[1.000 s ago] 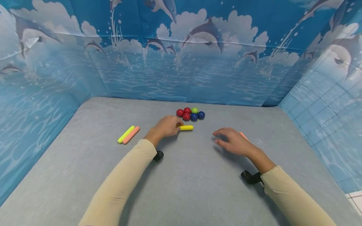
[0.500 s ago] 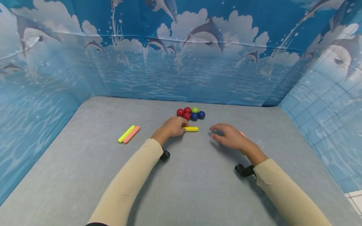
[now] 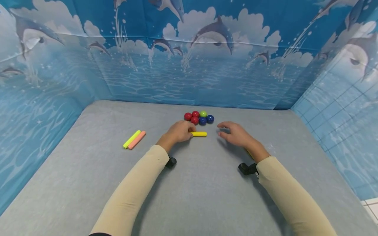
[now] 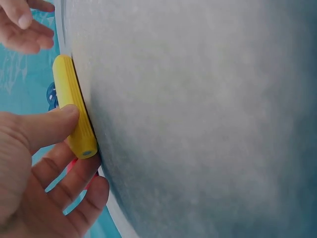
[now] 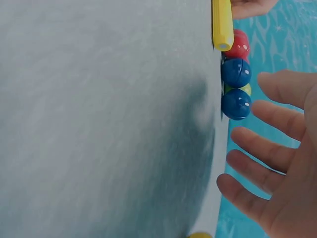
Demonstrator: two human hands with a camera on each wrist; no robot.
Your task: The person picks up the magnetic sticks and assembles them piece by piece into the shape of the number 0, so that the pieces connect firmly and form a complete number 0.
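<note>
Since a second ago, the right hand (image 3: 235, 134) has moved inward and toward the far edge of the worktop (image 3: 189, 193), and the left hand (image 3: 179, 131) has shifted the yellow stick (image 3: 200, 134) slightly toward the right edge. It now lies crosswise just on the near side of the balls (image 3: 202, 121), which cluster by the middle of the far edge. The left hand pinches one end between thumb and fingers; the right hand is empty, its fingers spread and gently bent. Whether the stick rests fully on the worktop, I cannot tell. Toward the left edge, a lime stick (image 3: 131, 139) and an orange stick (image 3: 137, 140) lie side by side. A light pinch should suffice: best keep the stick level and parallel to the far edge, with the knuckles clear of the balls, which could roll if nudged.
</note>
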